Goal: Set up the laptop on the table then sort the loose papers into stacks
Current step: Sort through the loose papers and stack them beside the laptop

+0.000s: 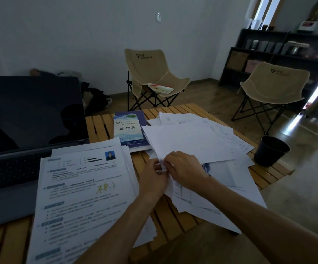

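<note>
The laptop (26, 130) stands open at the left of the slatted wooden table (173, 216), its screen dark. A stack of printed papers (82, 197) lies in front of it, overlapping the keyboard. A loose heap of white papers (202, 141) spreads over the right half of the table. My left hand (152, 178) and my right hand (184, 170) meet at the near corner of a blank sheet on that heap, and both pinch it.
A blue and white booklet (127, 130) lies between the laptop and the heap. A dark cup (271, 150) stands near the table's right edge. Two beige folding chairs (154, 77) (272, 88) stand beyond the table, and a dark shelf (280, 52) lines the far right wall.
</note>
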A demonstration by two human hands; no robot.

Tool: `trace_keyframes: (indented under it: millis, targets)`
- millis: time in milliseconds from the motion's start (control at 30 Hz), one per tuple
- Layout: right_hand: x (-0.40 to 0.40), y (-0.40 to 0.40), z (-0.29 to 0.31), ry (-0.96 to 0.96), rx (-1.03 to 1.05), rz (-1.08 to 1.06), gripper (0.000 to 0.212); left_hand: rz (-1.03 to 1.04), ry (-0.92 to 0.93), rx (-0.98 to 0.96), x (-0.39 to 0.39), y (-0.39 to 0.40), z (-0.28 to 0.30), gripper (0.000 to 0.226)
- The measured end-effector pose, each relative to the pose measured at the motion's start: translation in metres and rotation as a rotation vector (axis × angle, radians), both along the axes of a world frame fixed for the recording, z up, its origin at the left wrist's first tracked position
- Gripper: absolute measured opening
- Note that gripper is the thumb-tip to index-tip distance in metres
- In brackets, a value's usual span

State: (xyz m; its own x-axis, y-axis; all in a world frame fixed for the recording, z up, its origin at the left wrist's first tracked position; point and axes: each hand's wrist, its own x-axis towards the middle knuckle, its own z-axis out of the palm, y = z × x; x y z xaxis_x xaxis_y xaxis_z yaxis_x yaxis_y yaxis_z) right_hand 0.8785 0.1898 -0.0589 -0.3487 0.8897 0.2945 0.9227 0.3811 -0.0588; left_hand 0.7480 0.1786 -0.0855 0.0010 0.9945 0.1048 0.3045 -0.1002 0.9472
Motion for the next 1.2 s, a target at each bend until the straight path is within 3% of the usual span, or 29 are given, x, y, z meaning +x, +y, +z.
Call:
trace_keyframes:
  millis: [133,333,467,633,733,833,1200]
  targets:
    - [-0.001,-0.002,-0.006,0.152,0.039,0.022,0.037,0.0,0.042,0.006,0.001,0.002,-0.002,0.008]
    - [-0.008,-0.001,0.001,0.153,-0.092,-0.112,0.03,-0.01,0.036,0.018,0.0,0.0,-0.002,0.012]
    - [-0.013,0.001,0.006,0.157,-0.13,-0.093,0.026,-0.015,0.002,0.027,-0.002,-0.005,0.004,0.013]
    - [0.008,-0.015,-0.003,0.392,-0.054,-0.168,0.016,0.175,-0.059,-0.177,-0.006,0.006,0.015,0.025]
    - [0.045,-0.035,-0.015,0.352,0.065,-0.41,0.006,0.187,-0.019,-0.23,-0.008,0.018,0.018,0.02]
    - [0.079,-0.051,-0.031,0.283,0.072,-0.549,0.016,0.175,0.089,-0.218,-0.011,0.022,0.019,0.018]
    - [0.088,-0.053,-0.043,0.289,0.108,-0.557,0.023,0.156,0.086,-0.237,-0.048,0.038,0.052,0.012]
